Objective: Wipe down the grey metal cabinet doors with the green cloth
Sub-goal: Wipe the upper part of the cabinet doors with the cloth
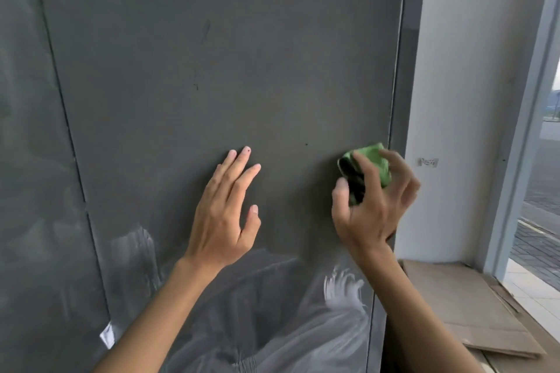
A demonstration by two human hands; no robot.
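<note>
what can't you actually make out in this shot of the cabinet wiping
Head view only:
- green cloth: mostly covered by fingers of the right hand and motion-blurred; full size unclear.
- grey metal cabinet door: top and bottom cut off by the frame edges.
- small white fitting on the white wall: too small and blurred to identify.
- left hand: palm contact with the door hidden by the hand itself.

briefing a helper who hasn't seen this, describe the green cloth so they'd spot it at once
Find the big grey cabinet door and follow it to its right edge, by the white wall. There the right hand holds a bunched green cloth against the metal. It is the only bright green thing in view.
</note>
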